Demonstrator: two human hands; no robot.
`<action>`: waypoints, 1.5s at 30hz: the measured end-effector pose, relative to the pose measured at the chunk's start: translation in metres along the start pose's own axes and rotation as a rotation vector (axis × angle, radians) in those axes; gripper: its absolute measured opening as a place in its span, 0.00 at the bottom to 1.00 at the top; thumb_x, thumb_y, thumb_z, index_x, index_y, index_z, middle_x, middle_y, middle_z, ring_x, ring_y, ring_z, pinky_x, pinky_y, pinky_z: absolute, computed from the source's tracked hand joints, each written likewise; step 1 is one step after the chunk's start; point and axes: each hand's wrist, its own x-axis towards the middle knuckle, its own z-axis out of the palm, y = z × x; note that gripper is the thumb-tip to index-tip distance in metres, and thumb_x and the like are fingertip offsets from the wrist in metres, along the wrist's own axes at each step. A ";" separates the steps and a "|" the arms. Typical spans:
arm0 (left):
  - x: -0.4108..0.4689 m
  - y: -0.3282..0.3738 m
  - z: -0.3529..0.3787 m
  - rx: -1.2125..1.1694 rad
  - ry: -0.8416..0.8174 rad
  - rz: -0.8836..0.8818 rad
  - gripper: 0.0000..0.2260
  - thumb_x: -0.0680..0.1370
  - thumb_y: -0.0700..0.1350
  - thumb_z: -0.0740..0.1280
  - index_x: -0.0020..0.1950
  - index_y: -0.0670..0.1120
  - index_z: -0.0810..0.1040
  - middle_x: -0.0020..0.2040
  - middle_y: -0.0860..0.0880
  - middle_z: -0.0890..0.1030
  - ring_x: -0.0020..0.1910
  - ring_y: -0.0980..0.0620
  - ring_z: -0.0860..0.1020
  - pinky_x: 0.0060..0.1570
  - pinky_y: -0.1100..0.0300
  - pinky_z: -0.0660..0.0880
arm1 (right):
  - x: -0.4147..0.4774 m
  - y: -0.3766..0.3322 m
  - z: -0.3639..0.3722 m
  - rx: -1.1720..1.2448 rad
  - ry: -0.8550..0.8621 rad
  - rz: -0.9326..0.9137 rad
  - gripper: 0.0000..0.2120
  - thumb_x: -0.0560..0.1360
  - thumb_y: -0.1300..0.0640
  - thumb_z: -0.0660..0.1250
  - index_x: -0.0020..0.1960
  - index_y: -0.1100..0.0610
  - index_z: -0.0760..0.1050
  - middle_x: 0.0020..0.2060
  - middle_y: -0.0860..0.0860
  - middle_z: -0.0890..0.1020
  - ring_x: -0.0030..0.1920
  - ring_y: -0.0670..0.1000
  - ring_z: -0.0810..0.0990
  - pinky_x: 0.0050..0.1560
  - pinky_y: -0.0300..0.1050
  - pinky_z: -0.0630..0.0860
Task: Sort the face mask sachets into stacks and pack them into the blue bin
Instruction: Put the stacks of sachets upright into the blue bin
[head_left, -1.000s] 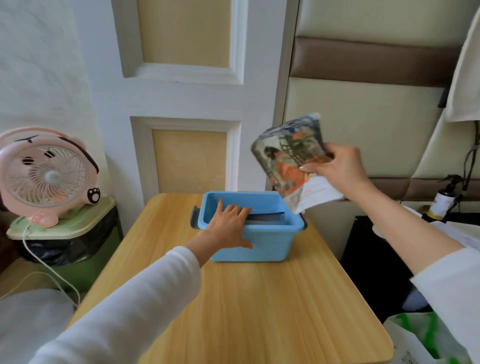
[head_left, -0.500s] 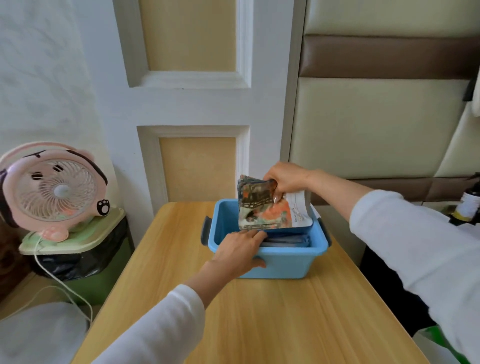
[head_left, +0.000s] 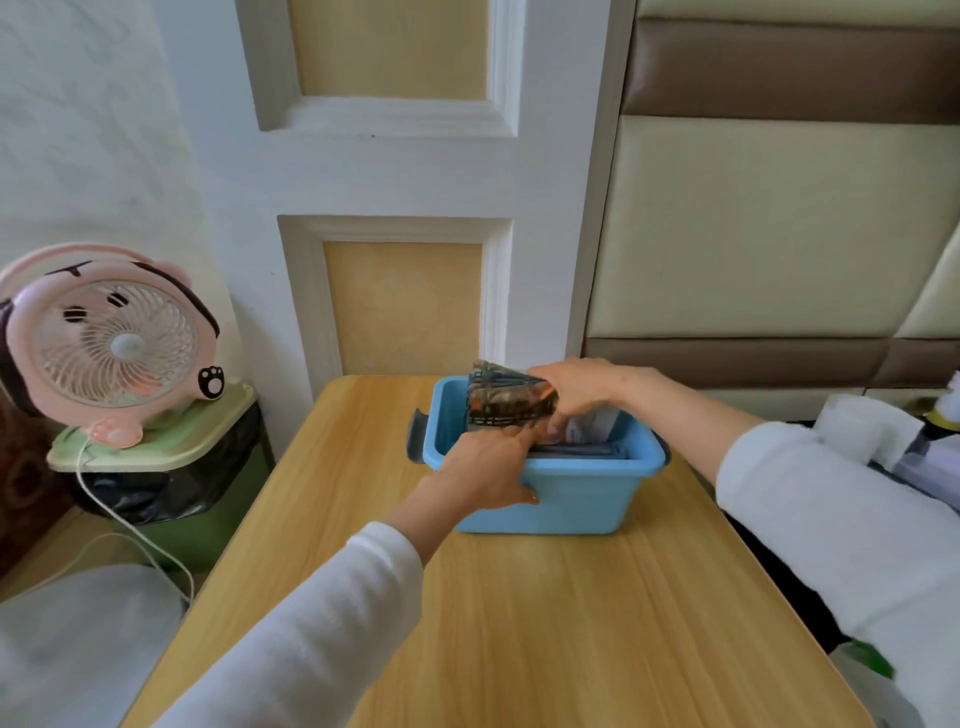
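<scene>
The blue bin (head_left: 571, 499) stands at the far end of the wooden table (head_left: 519, 623). My right hand (head_left: 576, 387) grips a stack of printed face mask sachets (head_left: 506, 400) from above, standing them on edge inside the bin. Dark blue sachets (head_left: 587, 449) lie flat in the bin under them. My left hand (head_left: 488, 467) holds the bin's near rim, thumb on the outer wall and fingers reaching inside against the stack's lower edge.
A pink desk fan (head_left: 104, 343) sits on a green-lidded waste bin (head_left: 156, 467) left of the table, its white cable (head_left: 119, 525) trailing down. White paper and a bottle (head_left: 935, 415) lie at the right edge. A panelled wall stands right behind the bin.
My right hand brought the sachet stack from up in the air at the right down into the bin. My left hand shifted along the near rim to meet the stack.
</scene>
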 end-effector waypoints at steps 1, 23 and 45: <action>0.000 0.000 0.000 0.004 -0.008 0.000 0.32 0.72 0.56 0.70 0.72 0.49 0.63 0.64 0.47 0.75 0.61 0.45 0.74 0.55 0.51 0.72 | 0.004 0.000 0.000 0.026 -0.039 -0.010 0.19 0.68 0.54 0.73 0.53 0.48 0.68 0.43 0.47 0.76 0.46 0.50 0.74 0.38 0.42 0.68; 0.004 -0.004 0.001 0.031 -0.028 0.027 0.24 0.73 0.55 0.69 0.64 0.45 0.71 0.58 0.46 0.79 0.57 0.45 0.76 0.53 0.54 0.70 | 0.056 0.000 0.044 -0.027 -0.047 -0.043 0.13 0.73 0.47 0.66 0.53 0.50 0.67 0.46 0.51 0.77 0.48 0.54 0.76 0.50 0.49 0.73; -0.017 -0.039 -0.012 -0.059 -0.135 0.149 0.40 0.66 0.55 0.75 0.73 0.55 0.59 0.72 0.56 0.63 0.71 0.54 0.58 0.69 0.55 0.51 | 0.026 0.008 0.043 0.531 -0.367 0.198 0.06 0.69 0.59 0.67 0.46 0.56 0.74 0.44 0.55 0.78 0.44 0.51 0.76 0.48 0.43 0.72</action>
